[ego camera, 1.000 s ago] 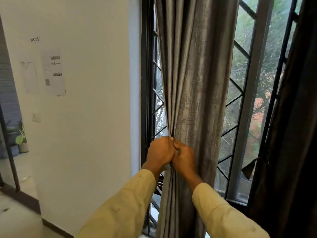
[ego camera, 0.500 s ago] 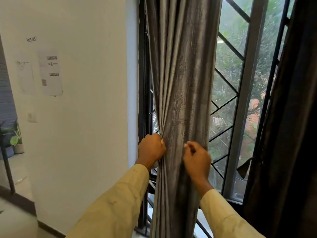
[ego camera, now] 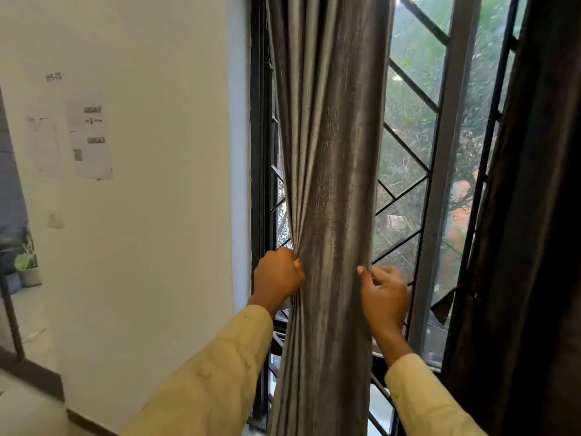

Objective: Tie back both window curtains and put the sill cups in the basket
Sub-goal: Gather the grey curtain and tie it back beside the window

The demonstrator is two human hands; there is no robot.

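White wall (ego camera: pixel 157 215) on the left, grilled window (ego camera: pixel 440 184) ahead, and the grey curtain (ego camera: pixel 330 184) hangs bunched in front of it. Left hand (ego camera: pixel 278 278) grips the bundle's left edge, fingers curled into the folds. Right hand (ego camera: pixel 385 294) is at the right edge, thumb and fingers curled and pinching the fabric. This looks like the gathering step, with no tie round it yet. Next it needs squeezing narrow and a tie-back, though none shows. Dark curtain (ego camera: pixel 534 215) hangs at right; tied or not, I cannot tell. Cups and basket are out of view.
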